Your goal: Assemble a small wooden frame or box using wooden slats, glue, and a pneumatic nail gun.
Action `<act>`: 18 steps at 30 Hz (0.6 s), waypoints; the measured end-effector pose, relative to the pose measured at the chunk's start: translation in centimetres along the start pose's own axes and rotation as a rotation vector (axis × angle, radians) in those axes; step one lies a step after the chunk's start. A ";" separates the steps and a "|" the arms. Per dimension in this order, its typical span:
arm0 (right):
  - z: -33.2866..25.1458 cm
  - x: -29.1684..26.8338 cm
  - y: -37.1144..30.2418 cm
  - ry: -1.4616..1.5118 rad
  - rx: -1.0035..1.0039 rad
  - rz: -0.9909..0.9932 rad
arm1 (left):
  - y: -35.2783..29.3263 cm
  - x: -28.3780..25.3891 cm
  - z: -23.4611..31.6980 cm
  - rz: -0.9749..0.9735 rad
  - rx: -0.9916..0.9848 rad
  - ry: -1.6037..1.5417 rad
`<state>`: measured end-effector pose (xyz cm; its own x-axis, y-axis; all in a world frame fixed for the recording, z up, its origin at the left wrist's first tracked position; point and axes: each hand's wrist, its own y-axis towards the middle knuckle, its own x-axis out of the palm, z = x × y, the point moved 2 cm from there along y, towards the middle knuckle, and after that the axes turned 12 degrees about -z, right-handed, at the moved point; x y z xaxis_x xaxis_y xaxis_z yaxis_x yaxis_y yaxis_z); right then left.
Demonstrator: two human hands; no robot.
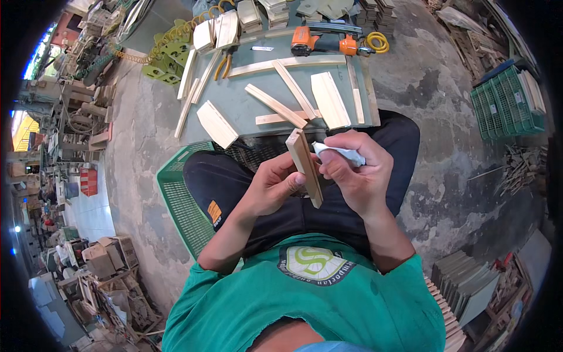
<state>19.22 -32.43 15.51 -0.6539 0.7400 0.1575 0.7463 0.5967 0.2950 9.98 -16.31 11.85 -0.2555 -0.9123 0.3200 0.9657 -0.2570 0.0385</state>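
Note:
Above my lap, my left hand (pixel 277 183) is closed on a wooden strip (pixel 307 170), with the thumb against its side. The strip tilts, its far end raised toward the table. In the fingers of my right hand (pixel 360 170) is a soft white squeeze tube (pixel 346 154). Its narrow tip points left, close beside the strip; whether the two touch I cannot tell. Just beyond my hands, a grey-green worktable (pixel 258 126) carries a tapered wooden panel (pixel 329 100), a second panel (pixel 217 124) and several loose strips (pixel 275 105).
An orange-and-black nail gun (pixel 322 42) with a coiled yellow hose lies at the table's back right. Orange-handled pliers (pixel 224 63) rest at the back left. A green crate (pixel 182 199) stands under me. Green crates (pixel 507 102) are at the far right, scrap wood (pixel 525 170) beside them.

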 end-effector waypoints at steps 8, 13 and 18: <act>-0.6 0.1 0.3 -0.234 -0.119 -0.035 | -0.2 0.4 -0.4 -0.058 0.006 0.059; -0.8 -0.1 -0.2 -0.249 -0.079 -0.027 | 0.2 0.5 -0.3 -0.044 0.015 0.079; -0.5 -0.2 -0.8 -0.237 -0.020 -0.045 | 0.9 0.5 1.3 0.020 0.102 0.190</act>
<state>18.75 -33.21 15.70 -0.6373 0.7663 -0.0813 0.7129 0.6263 0.3154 10.82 -16.60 13.28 -0.2310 -0.9632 0.1374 0.9680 -0.2133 0.1321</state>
